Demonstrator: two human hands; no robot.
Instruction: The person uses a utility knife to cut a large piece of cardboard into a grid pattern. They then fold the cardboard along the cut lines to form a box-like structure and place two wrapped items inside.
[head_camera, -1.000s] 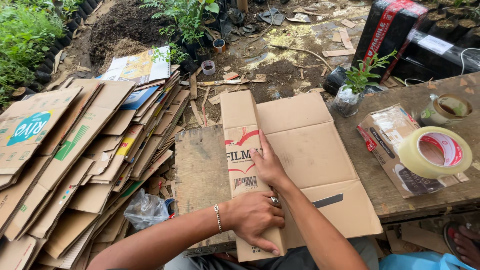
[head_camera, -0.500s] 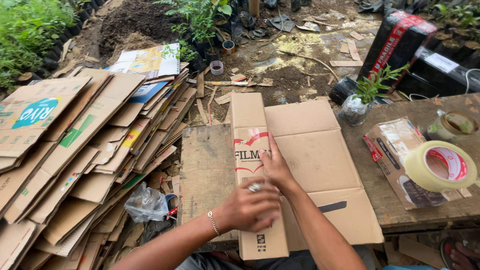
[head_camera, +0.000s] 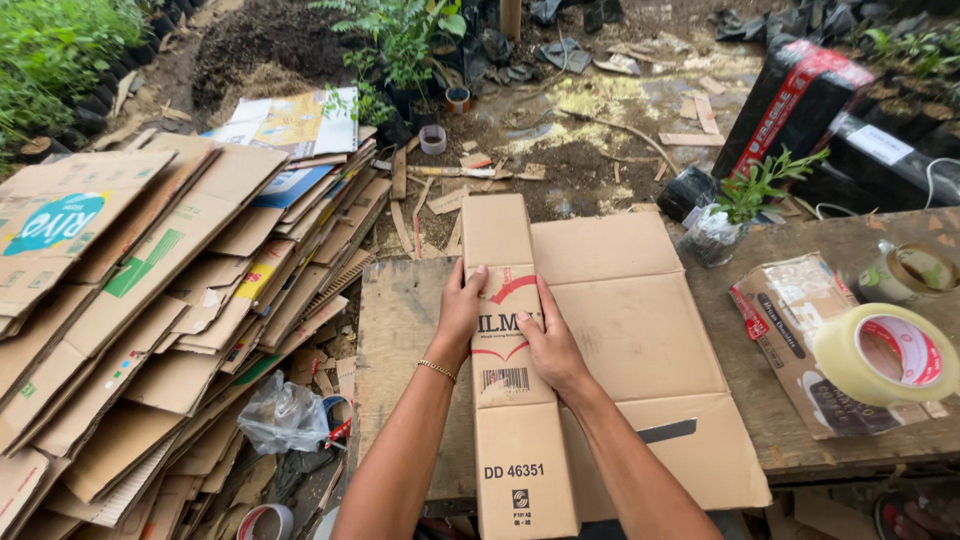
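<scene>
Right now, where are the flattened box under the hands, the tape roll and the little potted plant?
flattened box (head_camera: 640, 330): head view, bare middle panel.
tape roll (head_camera: 850, 365): head view, outer yellowish side.
potted plant (head_camera: 752, 190): head view, green leaves.

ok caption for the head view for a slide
Both hands, left hand and right hand, press on a flattened cardboard box on a wooden table, beside a stack of flattened cartons.

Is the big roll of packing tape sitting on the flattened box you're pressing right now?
No, the tape roll rests on a packet at the table's right end, apart from the flattened cardboard box under both hands.
</scene>
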